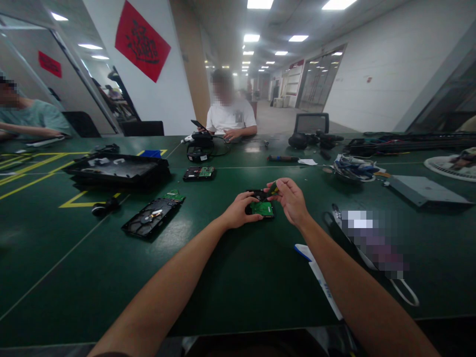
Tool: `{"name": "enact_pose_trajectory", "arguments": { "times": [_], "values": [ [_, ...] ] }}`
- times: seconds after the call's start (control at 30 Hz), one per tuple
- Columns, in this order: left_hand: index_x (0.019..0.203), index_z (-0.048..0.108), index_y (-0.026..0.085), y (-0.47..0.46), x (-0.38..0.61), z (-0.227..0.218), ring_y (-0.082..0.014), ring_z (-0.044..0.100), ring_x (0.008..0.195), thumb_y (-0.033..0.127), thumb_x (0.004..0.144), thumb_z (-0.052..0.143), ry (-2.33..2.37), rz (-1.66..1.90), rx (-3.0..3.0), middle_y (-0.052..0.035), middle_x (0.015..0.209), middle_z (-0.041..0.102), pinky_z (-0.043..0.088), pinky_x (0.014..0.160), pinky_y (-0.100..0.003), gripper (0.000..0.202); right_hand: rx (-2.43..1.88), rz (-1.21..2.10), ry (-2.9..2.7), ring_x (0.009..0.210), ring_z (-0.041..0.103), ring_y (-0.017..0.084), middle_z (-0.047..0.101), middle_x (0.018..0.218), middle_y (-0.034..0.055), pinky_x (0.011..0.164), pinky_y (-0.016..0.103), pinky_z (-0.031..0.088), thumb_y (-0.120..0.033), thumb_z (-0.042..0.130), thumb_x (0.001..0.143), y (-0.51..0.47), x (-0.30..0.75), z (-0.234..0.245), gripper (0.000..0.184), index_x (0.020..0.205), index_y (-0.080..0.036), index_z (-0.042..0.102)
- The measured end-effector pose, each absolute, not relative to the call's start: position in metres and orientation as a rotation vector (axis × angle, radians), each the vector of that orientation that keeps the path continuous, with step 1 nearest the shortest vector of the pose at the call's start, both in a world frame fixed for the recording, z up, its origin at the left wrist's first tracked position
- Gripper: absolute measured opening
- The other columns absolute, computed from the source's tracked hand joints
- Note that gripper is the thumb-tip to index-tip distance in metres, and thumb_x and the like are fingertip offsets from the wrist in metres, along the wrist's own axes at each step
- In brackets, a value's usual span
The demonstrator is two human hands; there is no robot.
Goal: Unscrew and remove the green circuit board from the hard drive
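Observation:
On the green tabletop in front of me lies a hard drive (265, 209), its green circuit board facing up. My left hand (240, 210) grips it from the left side, thumb at the near edge and fingers over the far part. Above its right side, my right hand (292, 201) is closed around a small dark screwdriver (274, 188) with some yellow on it. The screwdriver points down toward the drive; its tip is too small and partly hidden, so I cannot tell whether it touches a screw.
Left of my hands are a second hard drive (200, 173), a black plastic cover (150, 218) and stacked black trays (115, 171). To the right lie a grey metal box (427, 191), a cable bundle (355, 168) and a white-and-blue strip (323, 285). Across the table sits a person (231, 116).

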State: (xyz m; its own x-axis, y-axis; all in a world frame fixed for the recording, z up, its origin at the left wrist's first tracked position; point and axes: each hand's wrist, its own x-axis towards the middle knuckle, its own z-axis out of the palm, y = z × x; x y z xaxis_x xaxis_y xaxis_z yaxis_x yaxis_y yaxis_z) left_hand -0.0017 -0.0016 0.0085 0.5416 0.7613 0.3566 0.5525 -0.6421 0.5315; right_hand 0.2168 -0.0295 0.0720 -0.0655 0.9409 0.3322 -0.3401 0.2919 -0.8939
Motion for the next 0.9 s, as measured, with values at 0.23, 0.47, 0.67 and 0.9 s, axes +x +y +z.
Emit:
{"name": "enact_pose_trajectory", "arguments": {
  "times": [0.23,0.47,0.67,0.9],
  "values": [
    [0.133,0.066,0.022,-0.0004,-0.002,0.006,-0.0355,0.038,0.15,0.057,0.078,0.083,1.072,0.833,2.428,-0.0153,0.154,0.048,0.034,0.124,-0.054,0.068,-0.717,1.119,-1.225,0.094,0.067,0.017,0.07,0.106,0.004,0.062,0.023,0.058,-0.047,0.076,0.087,-0.027,0.217,0.07,0.026,0.101,-0.024,0.076],
    [0.133,0.065,0.024,-0.0026,-0.0012,0.0109,-0.0349,0.039,0.149,0.056,0.078,0.083,1.072,0.824,2.436,-0.014,0.152,0.051,0.035,0.123,-0.055,0.066,-0.644,1.23,-1.136,0.095,0.071,0.02,0.071,0.106,0.0054,0.074,0.031,0.062,-0.055,0.07,0.091,-0.0292,0.215,0.0712,0.034,0.097,-0.023,0.075],
    [0.133,0.065,0.024,-0.0035,-0.0012,0.0117,-0.0352,0.038,0.149,0.056,0.078,0.084,1.074,0.821,2.418,-0.0137,0.153,0.051,0.035,0.123,-0.055,0.067,-0.714,1.14,-1.219,0.095,0.066,0.018,0.071,0.108,0.0049,0.065,0.025,0.059,-0.05,0.074,0.089,-0.0265,0.218,0.0696,0.03,0.103,-0.025,0.078],
    [0.133,0.065,0.024,-0.0032,-0.0015,0.0112,-0.0346,0.038,0.15,0.058,0.078,0.083,1.088,0.812,2.416,-0.0141,0.153,0.049,0.035,0.123,-0.053,0.068,-0.712,1.163,-1.183,0.097,0.071,0.02,0.071,0.107,0.0035,0.069,0.027,0.061,-0.049,0.081,0.084,-0.0287,0.2161,0.0714,0.03,0.095,-0.023,0.069]
  ]
}}
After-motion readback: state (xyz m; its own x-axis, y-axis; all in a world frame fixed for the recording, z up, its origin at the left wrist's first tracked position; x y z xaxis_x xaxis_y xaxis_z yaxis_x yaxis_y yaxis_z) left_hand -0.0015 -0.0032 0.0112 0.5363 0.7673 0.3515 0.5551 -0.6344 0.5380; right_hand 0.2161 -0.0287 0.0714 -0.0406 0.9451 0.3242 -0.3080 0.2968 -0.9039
